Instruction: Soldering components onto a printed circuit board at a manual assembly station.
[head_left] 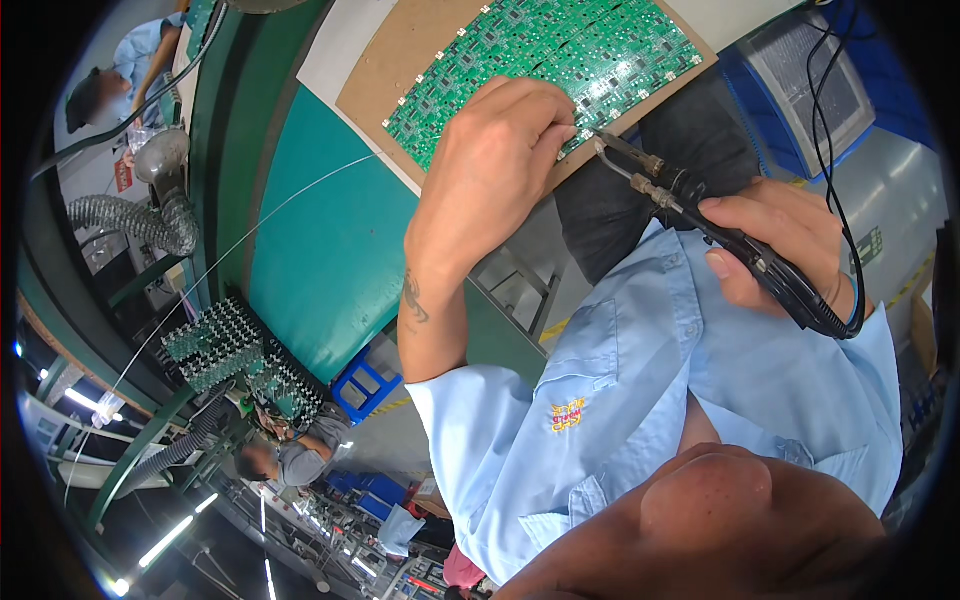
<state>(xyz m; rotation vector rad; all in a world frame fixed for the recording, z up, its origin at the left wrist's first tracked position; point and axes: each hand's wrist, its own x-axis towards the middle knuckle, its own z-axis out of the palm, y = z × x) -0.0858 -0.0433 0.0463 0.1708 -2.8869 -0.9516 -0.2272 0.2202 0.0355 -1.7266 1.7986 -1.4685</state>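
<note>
The left hand (500, 150) is folded into a closed grip with its fingertips pressed on the near edge of the green panel of small printed circuit boards (545, 60), which lies on a brown cardboard sheet (395, 55) over the teal worktop (320, 250), at about twelve o'clock from the person. I'd judge that hand should keep the panel pinned flat so nothing shifts. At three o'clock from it, the right hand (785, 245) is wrapped pen-fashion around a black soldering iron with a metal tip (700, 205); whether the tip touches the board I cannot quite tell. A steady, low wrist would serve best. The panel shows rows of identical units with pale pads and dark chips.
</note>
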